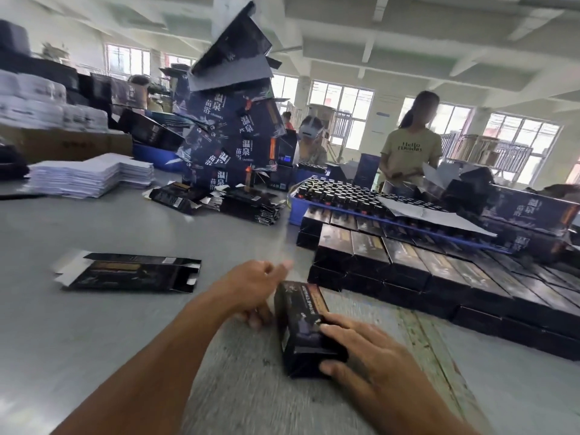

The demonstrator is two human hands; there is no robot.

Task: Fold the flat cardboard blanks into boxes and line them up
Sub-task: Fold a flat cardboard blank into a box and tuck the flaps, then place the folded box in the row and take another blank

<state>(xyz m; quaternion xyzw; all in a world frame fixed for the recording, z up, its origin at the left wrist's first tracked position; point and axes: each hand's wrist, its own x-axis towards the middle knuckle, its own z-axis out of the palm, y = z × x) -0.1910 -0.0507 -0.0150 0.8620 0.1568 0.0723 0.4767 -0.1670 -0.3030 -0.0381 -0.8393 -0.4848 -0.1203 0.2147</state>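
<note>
A folded black box (303, 324) lies on the grey table (94, 324) in front of me. My right hand (361, 353) grips its near end, fingers on top and thumb at the end face. My left hand (254, 287) hovers just left of the box's far end with fingers loosely spread, holding nothing; it is blurred. A small stack of flat black blanks (125, 271) lies to the left. Rows of finished black boxes (439, 271) are lined up in layers at the right.
A tall leaning pile of dark blue cartons (232, 130) stands at the back centre, with more flat blanks (244, 202) at its foot. White sheets (88, 175) are stacked at the left. A blue crate of bottles (345, 196) sits behind the rows. A person (411, 146) works opposite.
</note>
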